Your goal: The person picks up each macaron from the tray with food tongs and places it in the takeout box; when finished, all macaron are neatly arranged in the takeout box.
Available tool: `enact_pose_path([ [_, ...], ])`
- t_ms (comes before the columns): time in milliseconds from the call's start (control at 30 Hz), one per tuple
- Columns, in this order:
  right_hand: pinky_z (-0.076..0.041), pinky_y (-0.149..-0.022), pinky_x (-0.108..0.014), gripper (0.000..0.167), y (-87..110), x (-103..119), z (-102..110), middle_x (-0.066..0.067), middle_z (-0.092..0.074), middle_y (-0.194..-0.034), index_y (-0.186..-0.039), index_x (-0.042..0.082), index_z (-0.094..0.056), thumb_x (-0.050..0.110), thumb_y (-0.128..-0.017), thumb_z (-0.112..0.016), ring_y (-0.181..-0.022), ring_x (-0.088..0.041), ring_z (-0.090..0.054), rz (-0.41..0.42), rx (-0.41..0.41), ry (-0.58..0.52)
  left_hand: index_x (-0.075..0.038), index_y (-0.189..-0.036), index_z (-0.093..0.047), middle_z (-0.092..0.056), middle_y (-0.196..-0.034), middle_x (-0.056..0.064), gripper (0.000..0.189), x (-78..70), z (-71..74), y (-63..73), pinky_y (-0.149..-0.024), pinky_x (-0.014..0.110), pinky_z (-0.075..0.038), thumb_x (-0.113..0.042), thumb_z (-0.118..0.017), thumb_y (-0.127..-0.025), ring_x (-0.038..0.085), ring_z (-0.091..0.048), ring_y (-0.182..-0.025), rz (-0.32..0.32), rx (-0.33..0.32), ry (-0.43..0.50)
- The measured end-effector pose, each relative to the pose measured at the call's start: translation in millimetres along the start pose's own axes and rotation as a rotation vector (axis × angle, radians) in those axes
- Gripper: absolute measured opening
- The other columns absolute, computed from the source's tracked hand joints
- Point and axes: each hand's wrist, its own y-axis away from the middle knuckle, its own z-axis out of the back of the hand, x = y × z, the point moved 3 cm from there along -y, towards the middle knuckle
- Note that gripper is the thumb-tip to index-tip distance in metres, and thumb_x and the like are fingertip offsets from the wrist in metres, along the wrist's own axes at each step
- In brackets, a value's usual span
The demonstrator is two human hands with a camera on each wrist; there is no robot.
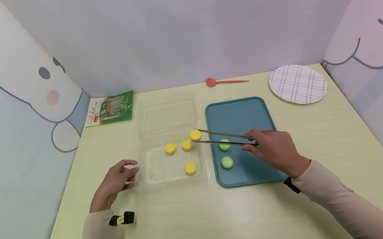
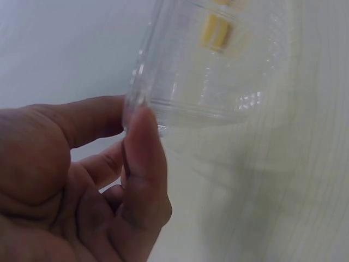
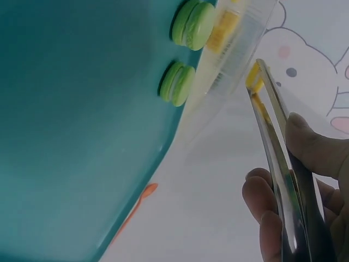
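My right hand (image 1: 274,149) grips metal tongs (image 1: 229,135), whose tips pinch a yellow macaron (image 1: 195,135) over the right side of a clear plastic container (image 1: 154,170). Inside the container sit three more yellow macarons, one near the middle (image 1: 170,148), one close to the held one (image 1: 186,145) and one toward the front (image 1: 190,168). Thumb and fingers of my left hand (image 2: 109,164) pinch the container's left edge. Two green macarons, a rear one (image 1: 224,144) and a front one (image 1: 227,162), rest on the left part of a blue tray (image 1: 239,116).
The container's lid (image 1: 166,115) lies folded back behind it. A green and white food packet (image 1: 115,107) is at the back left, an orange spoon (image 1: 224,82) at the back, and a checked plate (image 1: 297,83) at the back right. Walls border the table's back and sides.
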Motion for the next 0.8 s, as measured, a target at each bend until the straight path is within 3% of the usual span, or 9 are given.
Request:
enact_pose_path([
  [100, -0.039, -0.04, -0.029, 0.044, -3.5, 6.1, 0.3, -0.001, -0.068, -0.066, -0.098, 0.01, -0.07, 0.046, -0.078, -0.084, -0.051, -0.012, -0.059, -0.008, 0.053, -0.009, 0.002, -0.138, -0.047, -0.055, -0.087, 0.007, 0.04, -0.1, -0.2, 0.4, -0.068, 0.031, -0.055, -0.019, -0.057, -0.105, 0.016, -0.057, -0.073, -0.001, -0.002, 0.002],
  [167, -0.04, -0.041, -0.029, 0.042, -5.9, 9.8, 0.0, 0.0, -0.068, -0.067, -0.097, 0.01, -0.07, 0.034, -0.07, -0.091, -0.051, -0.011, -0.06, -0.015, 0.089, -0.014, 0.002, -0.138, -0.047, -0.056, -0.087, 0.007, 0.04, -0.2, -0.2, 0.6, -0.068, 0.031, -0.055, -0.019, -0.057, -0.105, 0.016, -0.057, -0.073, -0.001, -0.002, 0.002],
  [600, -0.037, -0.043, -0.025, 0.037, -16.8, 31.5, -9.4, 0.005, -0.072, -0.075, -0.099, 0.014, -0.071, 0.034, -0.075, -0.09, -0.058, -0.01, -0.063, 0.035, 0.215, -0.09, 0.001, -0.138, -0.047, -0.055, -0.086, 0.008, 0.04, 1.1, -0.3, -0.9, -0.068, 0.032, -0.055, -0.02, -0.056, -0.105, 0.016, -0.056, -0.072, -0.002, 0.002, 0.0],
  [800, -0.036, -0.042, -0.024, 0.036, -24.8, 44.3, -12.8, 0.007, -0.071, -0.077, -0.101, 0.016, -0.072, 0.036, -0.077, -0.088, -0.058, -0.008, -0.061, 0.052, 0.281, -0.065, 0.001, -0.139, -0.047, -0.055, -0.088, 0.008, 0.041, 1.1, 0.5, -0.6, -0.069, 0.031, -0.055, -0.021, -0.057, -0.105, 0.016, -0.057, -0.074, -0.006, 0.002, -0.005],
])
